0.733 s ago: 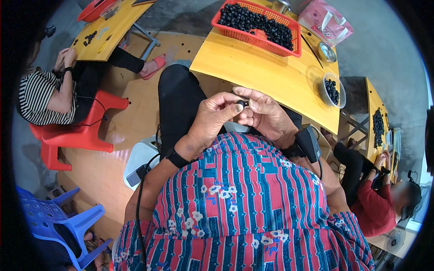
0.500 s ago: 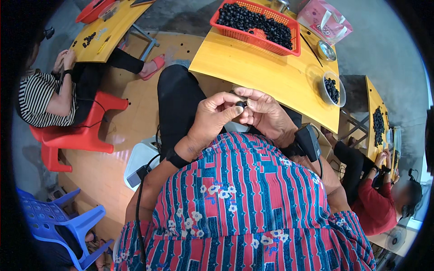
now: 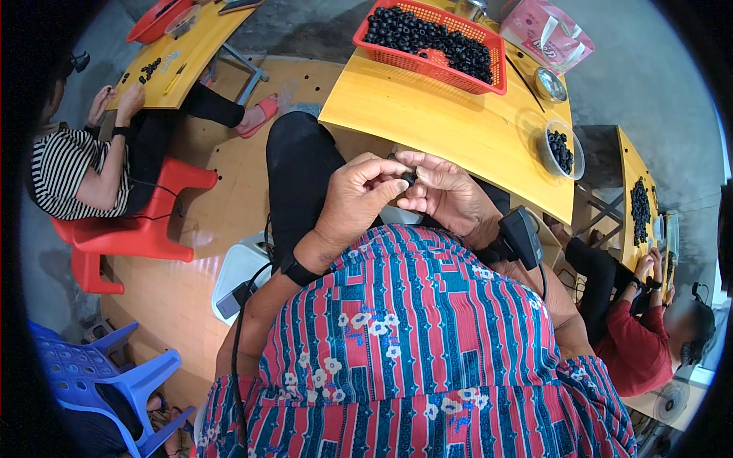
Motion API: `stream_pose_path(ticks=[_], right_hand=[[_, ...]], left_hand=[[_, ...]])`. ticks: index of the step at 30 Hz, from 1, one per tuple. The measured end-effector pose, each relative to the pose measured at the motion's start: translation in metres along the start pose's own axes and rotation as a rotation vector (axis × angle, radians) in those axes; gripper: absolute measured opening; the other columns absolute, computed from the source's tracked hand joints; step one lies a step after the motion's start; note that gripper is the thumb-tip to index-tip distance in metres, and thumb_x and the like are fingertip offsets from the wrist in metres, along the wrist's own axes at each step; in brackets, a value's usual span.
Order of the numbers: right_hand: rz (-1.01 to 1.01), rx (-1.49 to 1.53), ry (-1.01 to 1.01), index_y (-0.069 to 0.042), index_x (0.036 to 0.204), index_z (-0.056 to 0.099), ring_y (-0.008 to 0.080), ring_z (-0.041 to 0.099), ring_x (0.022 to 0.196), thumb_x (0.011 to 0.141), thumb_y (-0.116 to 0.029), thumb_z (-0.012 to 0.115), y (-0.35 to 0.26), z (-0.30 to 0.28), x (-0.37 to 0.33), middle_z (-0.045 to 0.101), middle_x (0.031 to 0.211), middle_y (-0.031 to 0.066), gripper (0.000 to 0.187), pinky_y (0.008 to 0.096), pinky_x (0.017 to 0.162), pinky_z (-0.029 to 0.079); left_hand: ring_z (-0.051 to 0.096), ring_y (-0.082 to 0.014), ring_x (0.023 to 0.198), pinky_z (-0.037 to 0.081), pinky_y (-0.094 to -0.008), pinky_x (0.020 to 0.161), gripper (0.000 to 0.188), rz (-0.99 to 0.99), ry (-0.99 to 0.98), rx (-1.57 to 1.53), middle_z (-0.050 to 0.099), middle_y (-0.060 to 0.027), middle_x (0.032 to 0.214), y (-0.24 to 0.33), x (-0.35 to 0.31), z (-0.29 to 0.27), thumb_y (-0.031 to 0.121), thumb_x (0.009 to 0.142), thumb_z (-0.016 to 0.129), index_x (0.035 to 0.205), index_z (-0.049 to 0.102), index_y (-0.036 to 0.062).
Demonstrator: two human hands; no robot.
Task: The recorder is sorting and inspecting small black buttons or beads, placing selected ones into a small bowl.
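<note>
Above my lap, close to the table's front edge, my left hand (image 3: pixel 357 197) pinches a small black round part (image 3: pixel 410 179) between thumb and forefinger. My right hand (image 3: pixel 452 195) meets it from the other side, thumb and fingers closed on the same part. Fingers cover most of the part, so its full shape is hidden. A red plastic basket (image 3: pixel 489 85) holding many small black ring-like parts (image 3: pixel 427 40) sits on the yellow table (image 3: pixel 427 114). To the right, a clear plastic bowl (image 3: pixel 579 156) contains more black parts.
A metal bowl (image 3: pixel 550 85), a thin dark rod (image 3: pixel 524 79) and a pink bag (image 3: pixel 546 34) lie at the table's right. Co-workers sit at tables left and right. A red stool (image 3: pixel 145 221) and blue chair (image 3: pixel 99 366) stand at left.
My hands stay almost in place, and the black part has turned slightly between the fingers. At left, the co-worker's hands have moved apart.
</note>
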State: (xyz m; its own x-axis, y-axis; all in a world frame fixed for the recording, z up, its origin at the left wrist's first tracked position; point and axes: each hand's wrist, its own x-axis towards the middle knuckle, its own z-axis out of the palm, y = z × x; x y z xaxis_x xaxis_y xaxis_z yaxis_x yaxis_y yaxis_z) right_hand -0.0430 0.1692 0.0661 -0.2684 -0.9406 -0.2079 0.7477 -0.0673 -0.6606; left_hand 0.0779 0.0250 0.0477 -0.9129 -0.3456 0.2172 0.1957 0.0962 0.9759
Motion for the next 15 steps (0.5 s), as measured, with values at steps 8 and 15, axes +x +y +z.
stream_pose_path(ticks=[8, 15], right_hand=[[0.065, 0.008, -0.007, 0.005, 0.117, 0.051, 0.0128, 0.062, 0.078, 0.092, -0.013, 0.053, 0.001, -0.002, 0.002, 0.059, 0.097, 0.008, 0.031, 0.0337, 0.082, 0.055], [0.196, -0.053, 0.073, 0.001, 0.096, 0.058, 0.0125, 0.061, 0.072, 0.091, -0.02, 0.056, -0.004, -0.003, 0.0, 0.06, 0.083, 0.0058, 0.022, 0.0359, 0.078, 0.055]], left_hand=[[0.048, -0.0057, 0.068, 0.041, -0.02, 0.061, 0.012, -0.001, 0.011, 0.136, 0.054, 0.0002, 0.078, 0.011, 0.0, 0.002, 0.001, 0.079, 0.065, 0.091, 0.065, 0.0002], [0.048, -0.0059, 0.066, 0.041, -0.02, 0.059, 0.013, 0.031, 0.031, 0.165, 0.054, 0.0001, 0.076, 0.014, 0.0, 0.001, 0.001, 0.077, 0.065, 0.09, 0.066, 0.0005]])
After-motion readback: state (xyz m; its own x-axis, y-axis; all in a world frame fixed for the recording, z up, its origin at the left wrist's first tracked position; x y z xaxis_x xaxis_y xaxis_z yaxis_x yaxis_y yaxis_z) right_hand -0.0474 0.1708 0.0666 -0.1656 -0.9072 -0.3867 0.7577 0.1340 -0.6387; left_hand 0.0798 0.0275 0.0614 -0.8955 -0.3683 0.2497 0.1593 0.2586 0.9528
